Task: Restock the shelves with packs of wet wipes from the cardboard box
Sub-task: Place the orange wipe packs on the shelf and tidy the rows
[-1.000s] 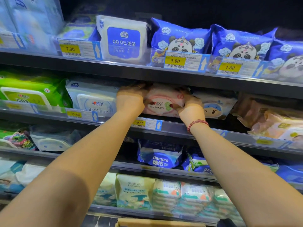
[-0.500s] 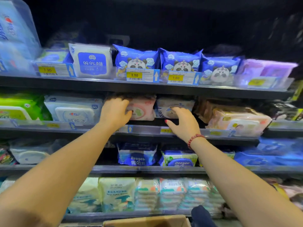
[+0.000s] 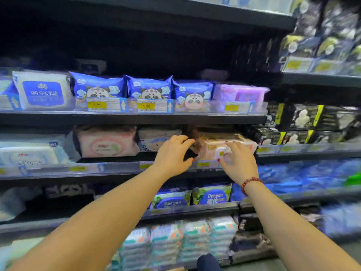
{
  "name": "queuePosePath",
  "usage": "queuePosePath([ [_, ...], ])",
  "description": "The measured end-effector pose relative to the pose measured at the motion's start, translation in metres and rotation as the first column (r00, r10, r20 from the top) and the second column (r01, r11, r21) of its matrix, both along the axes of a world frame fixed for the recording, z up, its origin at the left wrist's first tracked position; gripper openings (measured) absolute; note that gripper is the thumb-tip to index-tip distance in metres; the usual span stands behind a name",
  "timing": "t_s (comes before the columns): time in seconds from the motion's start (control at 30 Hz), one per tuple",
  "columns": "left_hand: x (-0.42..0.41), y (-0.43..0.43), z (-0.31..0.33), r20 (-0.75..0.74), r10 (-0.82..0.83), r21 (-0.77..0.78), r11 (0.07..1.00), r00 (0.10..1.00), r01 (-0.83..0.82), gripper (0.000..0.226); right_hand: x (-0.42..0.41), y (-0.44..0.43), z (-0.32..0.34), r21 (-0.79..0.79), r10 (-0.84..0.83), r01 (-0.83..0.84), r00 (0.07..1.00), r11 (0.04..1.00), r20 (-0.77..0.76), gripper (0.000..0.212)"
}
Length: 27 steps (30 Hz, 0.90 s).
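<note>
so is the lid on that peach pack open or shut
Shut, it seems: the white lid lies flat on the peach pack, right hand partly covering it.
</note>
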<state>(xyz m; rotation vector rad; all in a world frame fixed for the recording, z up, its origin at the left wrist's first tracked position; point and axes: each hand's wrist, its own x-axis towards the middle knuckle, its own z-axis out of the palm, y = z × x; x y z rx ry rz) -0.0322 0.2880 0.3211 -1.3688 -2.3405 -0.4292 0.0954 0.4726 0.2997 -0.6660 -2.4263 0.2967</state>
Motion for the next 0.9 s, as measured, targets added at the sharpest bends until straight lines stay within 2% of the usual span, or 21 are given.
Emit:
queuePosePath([
  [0.1,0.008,0.036,-0.007,0.046,-0.016,-0.029,0.999,0.999,0.017,0.068,0.005,0.030,-0.009,-0.105,-0.069,0.068,0.997,0.992,-0.014,0.061],
  [0.2,0.010,0.065,-0.016,0.108,-0.029,-0.028,0.999,0.994,0.032,0.068,0.003,0.052,-0.017,-0.154,-0.071,0.066,0.997,0.986,-0.027,0.064],
  [0.37,0.006,0.095,-0.023,0.118,0.016,0.062,0.998,0.993,-0.023,0.058,-0.013,0.061,-0.022,-0.169,-0.124,0.093,0.975,0.981,-0.186,0.052],
  [0.53,-0.003,0.103,-0.024,0.092,0.056,0.114,0.991,0.994,-0.067,0.051,-0.020,0.070,-0.022,-0.158,-0.083,0.040,0.959,0.987,-0.273,0.053],
  [0.9,0.001,0.105,-0.024,0.058,0.101,0.089,0.990,0.993,-0.106,0.046,-0.023,0.079,-0.025,-0.104,-0.062,0.039,0.972,0.994,-0.227,0.052],
])
